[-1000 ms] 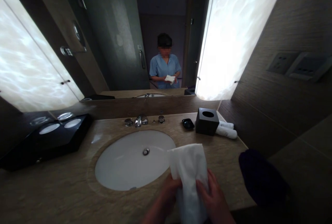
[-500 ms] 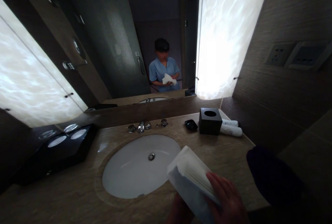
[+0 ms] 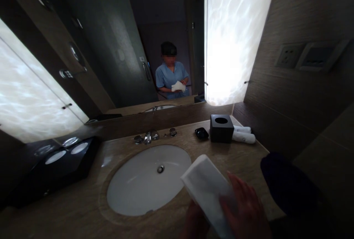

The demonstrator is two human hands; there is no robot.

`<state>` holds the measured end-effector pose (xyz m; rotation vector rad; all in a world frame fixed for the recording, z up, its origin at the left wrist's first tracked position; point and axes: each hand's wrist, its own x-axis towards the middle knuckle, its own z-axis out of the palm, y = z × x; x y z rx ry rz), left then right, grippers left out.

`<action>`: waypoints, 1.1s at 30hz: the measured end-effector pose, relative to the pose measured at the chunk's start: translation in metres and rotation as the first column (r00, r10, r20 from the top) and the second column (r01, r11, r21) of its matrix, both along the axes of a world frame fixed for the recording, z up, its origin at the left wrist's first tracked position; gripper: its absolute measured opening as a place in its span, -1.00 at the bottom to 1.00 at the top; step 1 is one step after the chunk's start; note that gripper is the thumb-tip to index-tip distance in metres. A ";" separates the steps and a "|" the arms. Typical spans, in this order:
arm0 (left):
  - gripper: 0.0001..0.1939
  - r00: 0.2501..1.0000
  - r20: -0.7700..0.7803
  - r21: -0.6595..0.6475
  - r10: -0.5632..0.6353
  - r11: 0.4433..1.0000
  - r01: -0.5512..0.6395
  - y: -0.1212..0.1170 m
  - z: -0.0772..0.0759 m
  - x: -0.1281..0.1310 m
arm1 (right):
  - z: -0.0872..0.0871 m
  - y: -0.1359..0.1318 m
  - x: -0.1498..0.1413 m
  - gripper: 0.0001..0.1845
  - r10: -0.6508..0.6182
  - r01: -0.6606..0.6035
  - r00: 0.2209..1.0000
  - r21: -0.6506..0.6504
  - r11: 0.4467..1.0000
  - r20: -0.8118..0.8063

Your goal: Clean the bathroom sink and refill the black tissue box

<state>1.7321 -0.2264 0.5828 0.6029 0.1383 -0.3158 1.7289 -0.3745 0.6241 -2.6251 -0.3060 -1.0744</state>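
Note:
A thick white stack of folded tissues is held over the front right rim of the sink, tilted up toward the left. My right hand grips its right side, thumb on the upper face and fingers along the far edge. Beneath the stack, my left hand supports it from the left; most of its fingers are hidden and dark. A black tissue box with an oval opening on top stands on the counter beyond my hands.
The oval white sink is set into the marble counter, with a chrome faucet behind. A black dish and rolled white towels flank the tissue box. On the left sits a black tray; at right, a dark cloth-like shape.
The layered edges of the tissue stack faced up before; now a smooth face covers them. My right thumb has come onto that face. The view has shifted slightly.

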 end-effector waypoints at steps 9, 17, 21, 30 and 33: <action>-0.49 0.994 -0.030 0.271 0.109 0.958 -0.097 -0.020 0.016 0.002 | -0.018 -0.007 0.000 -0.21 0.299 -0.304 0.951 -0.051 0.951 -0.083; -0.39 0.982 0.186 0.385 0.026 0.918 -0.097 -0.013 0.011 0.004 | -0.030 -0.021 0.014 -0.26 0.614 0.035 0.570 0.762 0.646 -0.546; -0.39 0.982 0.189 0.533 0.029 0.837 -0.127 -0.005 0.012 0.002 | -0.014 -0.023 0.016 -0.27 0.676 0.045 0.512 0.803 0.595 -0.530; -0.59 0.996 0.077 0.700 0.042 0.709 -0.084 -0.001 0.019 0.001 | -0.025 -0.006 0.014 -0.36 0.587 0.059 0.616 0.774 0.631 -0.525; -0.68 0.994 0.074 0.751 0.079 0.651 -0.108 -0.001 0.027 0.002 | -0.031 0.001 0.013 -0.42 0.522 0.056 0.718 0.785 0.616 -0.461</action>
